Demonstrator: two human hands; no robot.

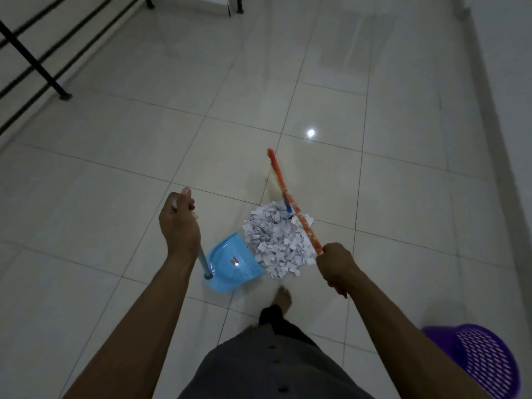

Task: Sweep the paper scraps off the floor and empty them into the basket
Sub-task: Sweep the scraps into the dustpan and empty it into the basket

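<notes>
A heap of white paper scraps lies on the tiled floor in front of me. Just left of it stands a light blue dustpan, its mouth touching the heap's left edge. My left hand is closed around the top of the dustpan's grey upright handle. My right hand grips an orange broom stick, which slants up and away over the heap; the broom's bristles are blurred beyond the pile. A purple slotted basket sits at the lower right.
A black metal railing runs along the upper left. A white wall borders the right side. My bare foot stands just behind the heap. Black furniture legs show at the far top.
</notes>
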